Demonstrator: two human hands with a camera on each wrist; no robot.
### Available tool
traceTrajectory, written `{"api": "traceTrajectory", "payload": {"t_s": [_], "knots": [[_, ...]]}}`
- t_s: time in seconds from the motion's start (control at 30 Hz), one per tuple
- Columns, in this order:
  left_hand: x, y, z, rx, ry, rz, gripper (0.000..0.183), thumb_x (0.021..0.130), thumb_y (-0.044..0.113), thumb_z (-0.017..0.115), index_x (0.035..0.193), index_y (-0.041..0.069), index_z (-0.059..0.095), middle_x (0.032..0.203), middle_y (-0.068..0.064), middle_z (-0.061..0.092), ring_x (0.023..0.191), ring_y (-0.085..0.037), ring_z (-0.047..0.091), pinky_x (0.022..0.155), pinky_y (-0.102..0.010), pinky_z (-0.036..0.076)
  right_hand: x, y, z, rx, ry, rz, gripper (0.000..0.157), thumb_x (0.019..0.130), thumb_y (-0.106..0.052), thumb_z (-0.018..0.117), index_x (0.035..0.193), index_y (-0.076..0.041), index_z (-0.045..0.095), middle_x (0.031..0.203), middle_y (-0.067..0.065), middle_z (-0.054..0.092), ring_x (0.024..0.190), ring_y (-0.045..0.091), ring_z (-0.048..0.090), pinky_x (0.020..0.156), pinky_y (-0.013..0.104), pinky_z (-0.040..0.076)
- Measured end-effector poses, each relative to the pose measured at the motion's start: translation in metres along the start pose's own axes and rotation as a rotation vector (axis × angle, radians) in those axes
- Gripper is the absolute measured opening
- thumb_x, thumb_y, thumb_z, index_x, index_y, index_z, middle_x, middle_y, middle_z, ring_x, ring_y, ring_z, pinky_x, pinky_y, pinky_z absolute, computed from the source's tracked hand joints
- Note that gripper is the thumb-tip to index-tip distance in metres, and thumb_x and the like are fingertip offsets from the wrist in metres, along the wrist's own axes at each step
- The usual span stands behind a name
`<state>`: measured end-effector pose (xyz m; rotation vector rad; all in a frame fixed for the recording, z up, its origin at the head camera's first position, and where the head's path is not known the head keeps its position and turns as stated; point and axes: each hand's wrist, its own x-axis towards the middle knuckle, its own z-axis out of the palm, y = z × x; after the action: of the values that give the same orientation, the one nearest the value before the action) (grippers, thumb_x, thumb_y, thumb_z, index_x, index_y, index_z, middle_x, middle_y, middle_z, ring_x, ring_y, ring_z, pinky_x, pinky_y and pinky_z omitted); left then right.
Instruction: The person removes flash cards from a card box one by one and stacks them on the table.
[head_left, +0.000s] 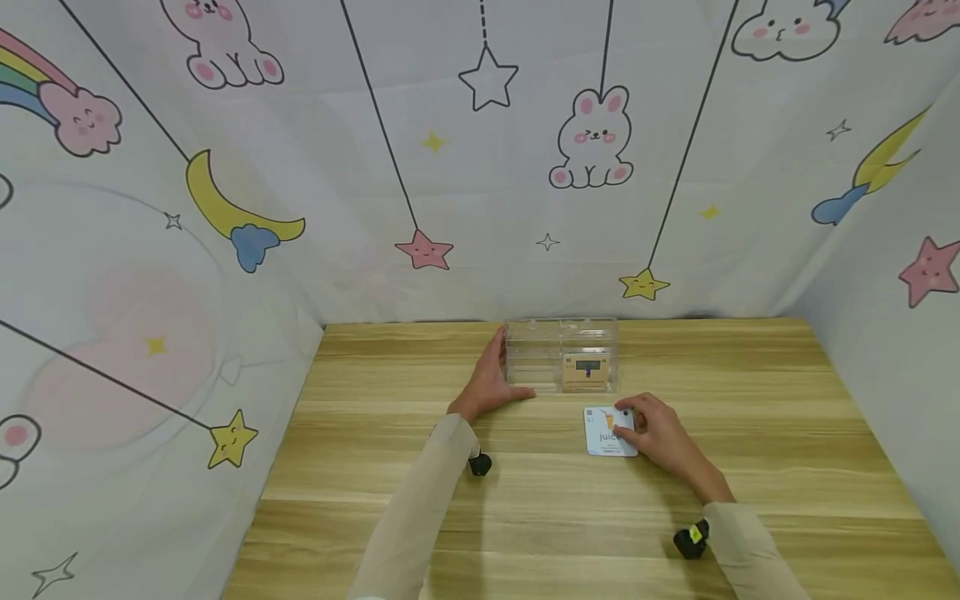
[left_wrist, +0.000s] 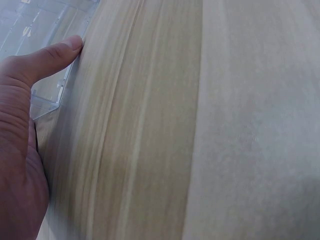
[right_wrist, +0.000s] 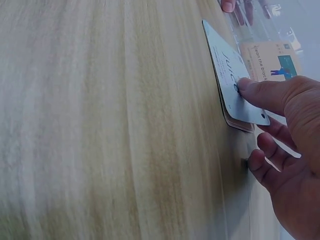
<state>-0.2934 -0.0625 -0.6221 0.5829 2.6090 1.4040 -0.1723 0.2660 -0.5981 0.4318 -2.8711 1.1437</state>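
A clear plastic box (head_left: 534, 337) with compartments stands at the back of the table. My left hand (head_left: 491, 383) rests against its left front corner, fingers straight along the side and thumb (left_wrist: 60, 52) stretched along the front edge. A tan picture card (head_left: 573, 379) sits in the box's front right compartment. In front of the box, my right hand (head_left: 660, 437) pinches a white card (head_left: 600, 447) printed "juice" with a drink picture, thumb on its face. In the right wrist view, another card edge (right_wrist: 237, 125) shows beneath the juice card (right_wrist: 220, 55), which is tilted.
The wood-grain table (head_left: 570, 533) ends at a white cloth backdrop (head_left: 487, 183) with cartoon rabbits and stars, close behind the box. White walls printed alike stand left and right. A dark wrist device (head_left: 480, 464) is on the left wrist, another (head_left: 690, 540) on the right.
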Motion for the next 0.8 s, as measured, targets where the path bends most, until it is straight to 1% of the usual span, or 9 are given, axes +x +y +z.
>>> {"api": "traceTrajectory", "payload": {"t_s": [0.13,0.37,0.47,0.67,0.8], "knots": [[0.0003,-0.0005,0.0005,-0.002,0.002,0.000,0.139,0.071,0.033,0.099,0.168,0.017,0.000,0.172,-0.009,0.016,0.154,-0.021,0.026,0.121,-0.028,0.031,-0.0002,0.0022,0.0012,-0.019,0.005,-0.013,0.033,0.087,-0.010,0.086,0.116,-0.001,0.072,0.103,0.009,0.062,0.080,0.018,0.047,0.065,0.028,0.039],[0.0003,-0.0014,0.0013,-0.010,0.008,0.000,0.139,0.071,0.033,0.099,0.168,0.018,0.001,0.171,-0.008,0.017,0.154,-0.020,0.026,0.121,-0.026,0.030,-0.0005,0.0028,0.0018,-0.031,0.004,-0.029,0.033,0.087,-0.011,0.085,0.116,-0.001,0.073,0.112,0.014,0.066,0.086,0.021,0.053,0.072,0.034,0.047],[-0.0001,-0.0009,0.0010,-0.018,0.007,-0.002,0.139,0.071,0.031,0.099,0.168,0.017,0.001,0.171,-0.009,0.018,0.154,-0.020,0.026,0.121,-0.026,0.030,-0.0003,0.0028,0.0011,-0.032,-0.005,-0.036,0.033,0.088,-0.012,0.085,0.116,-0.001,0.073,0.114,0.014,0.066,0.090,0.024,0.056,0.076,0.039,0.049],[-0.0002,0.0010,0.0002,-0.024,0.003,-0.001,0.138,0.071,0.030,0.099,0.168,0.016,0.002,0.171,-0.009,0.018,0.154,-0.020,0.026,0.122,-0.027,0.030,0.0004,0.0037,0.0004,-0.035,-0.016,-0.047,0.033,0.090,-0.013,0.084,0.117,0.001,0.072,0.116,0.016,0.066,0.105,0.035,0.063,0.088,0.053,0.053],[0.0000,0.0015,-0.0002,-0.025,0.002,-0.002,0.138,0.071,0.029,0.099,0.168,0.015,0.001,0.171,-0.009,0.017,0.154,-0.021,0.026,0.122,-0.028,0.030,0.0008,0.0040,0.0000,-0.033,-0.016,-0.050,0.035,0.090,-0.014,0.084,0.119,0.002,0.071,0.117,0.017,0.066,0.109,0.038,0.062,0.091,0.056,0.052]]}}
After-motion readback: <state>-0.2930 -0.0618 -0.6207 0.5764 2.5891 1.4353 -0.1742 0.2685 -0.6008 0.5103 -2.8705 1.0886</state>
